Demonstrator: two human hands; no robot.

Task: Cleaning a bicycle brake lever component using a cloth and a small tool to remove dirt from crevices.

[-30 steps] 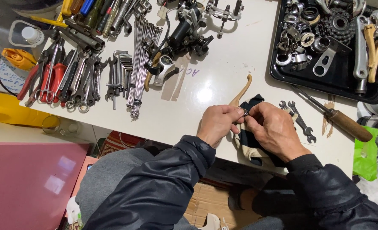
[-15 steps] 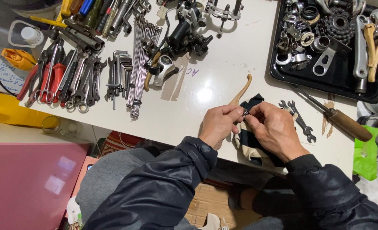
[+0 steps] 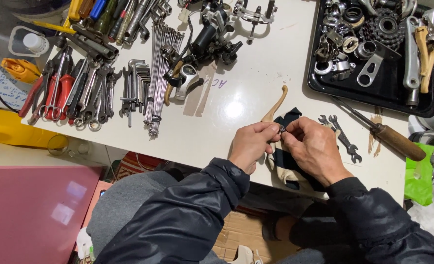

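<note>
Nearest, dark sleeves reaching in over the near edge of the white surface (image 3: 241, 107). Left hand (image 3: 250, 145) and right hand (image 3: 314, 149) brought together, fingertips of both pinching one small metal part (image 3: 281, 130), raised just above the surface and close to the eyes, probably for fine fingerwork. Under the hands, a dark cloth (image 3: 286, 161) draped over the edge, likely to catch anything dropped, with a curved tan lever (image 3: 275, 104) lying at its far corner. Just right, two small spanners (image 3: 343, 136) and a wooden-handled tool (image 3: 384, 134), within easy reach. Farther left, pliers (image 3: 55, 95), hex keys (image 3: 134, 83) and a spoke bundle (image 3: 159, 73) in sorted rows. Farthest right, a black tray (image 3: 319, 84) corralling loose metal parts.
</note>
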